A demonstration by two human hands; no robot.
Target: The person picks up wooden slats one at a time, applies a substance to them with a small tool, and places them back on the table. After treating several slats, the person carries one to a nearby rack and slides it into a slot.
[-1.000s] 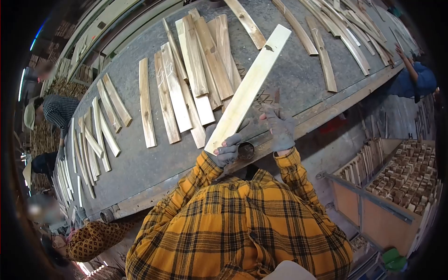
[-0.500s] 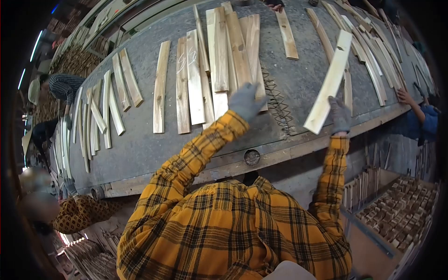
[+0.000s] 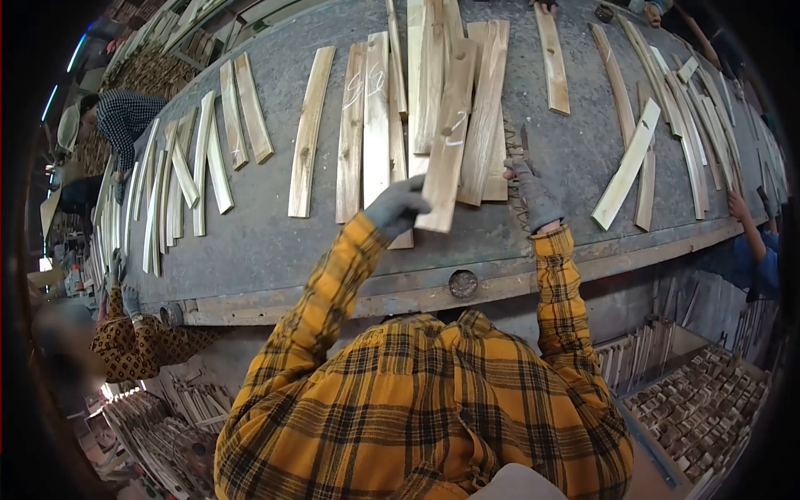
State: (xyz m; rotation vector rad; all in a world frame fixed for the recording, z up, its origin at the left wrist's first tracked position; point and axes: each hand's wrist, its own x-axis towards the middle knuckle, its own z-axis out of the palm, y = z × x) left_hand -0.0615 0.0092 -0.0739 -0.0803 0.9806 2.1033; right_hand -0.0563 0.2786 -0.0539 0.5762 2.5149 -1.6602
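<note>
My left hand (image 3: 398, 207), in a grey glove, is closed on the near end of a wooden board (image 3: 450, 137) with a white chalk mark. That board lies tilted over a cluster of boards, its lower end lifted toward me. My right hand (image 3: 536, 193), also gloved, is beside the cluster over the table, fingers partly spread and no board in it. A narrow dark pointed thing (image 3: 523, 137) shows just beyond its fingers; whether it touches the hand I cannot make out. A pale board (image 3: 627, 165) rests across a browner board (image 3: 646, 196) on the right.
The grey table (image 3: 258, 250) has a wooden front edge with a round metal cup (image 3: 462, 284). More boards (image 3: 200, 167) lie at left. A co-worker's hand (image 3: 546, 7) touches a board (image 3: 552, 62) at the far side; other people stand around. Stacked wood blocks (image 3: 700, 408) sit below right.
My right hand has let go of the pale board, now lying on the table, and moved left. My left hand has taken hold of the chalk-marked board and pulled it nearer.
</note>
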